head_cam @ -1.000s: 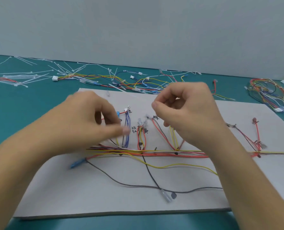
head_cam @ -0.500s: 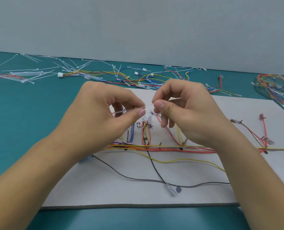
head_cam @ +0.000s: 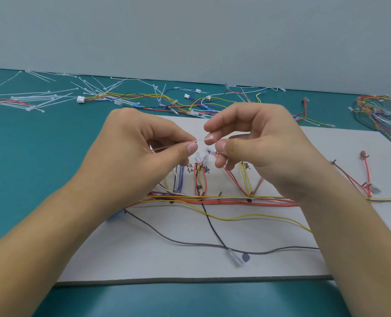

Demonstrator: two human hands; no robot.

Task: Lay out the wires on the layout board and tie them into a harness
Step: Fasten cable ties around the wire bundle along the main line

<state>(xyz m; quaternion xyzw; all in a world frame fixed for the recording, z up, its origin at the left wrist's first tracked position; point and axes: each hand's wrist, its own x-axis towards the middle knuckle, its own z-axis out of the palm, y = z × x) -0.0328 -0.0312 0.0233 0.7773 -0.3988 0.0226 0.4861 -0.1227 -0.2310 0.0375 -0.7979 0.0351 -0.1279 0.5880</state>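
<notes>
Both grips have drawn a little apart since half a second ago, and now the head of the tie shows between them. My left grip (head_cam: 144,154) is clamped on the white tie (head_cam: 201,140), pinched between thumb and first finger. It holds the tie up in the air over the middle of the board (head_cam: 190,266). My right grip (head_cam: 258,143) has curled fingers just beside the tie's head; I cannot tell if it holds it. The wires (head_cam: 224,199) lie across the board, which sits near the front edge of the worktop (head_cam: 30,168). By the far left corner lie spare ties (head_cam: 41,97), and along the far edge lie loose wires (head_cam: 167,99).
</notes>
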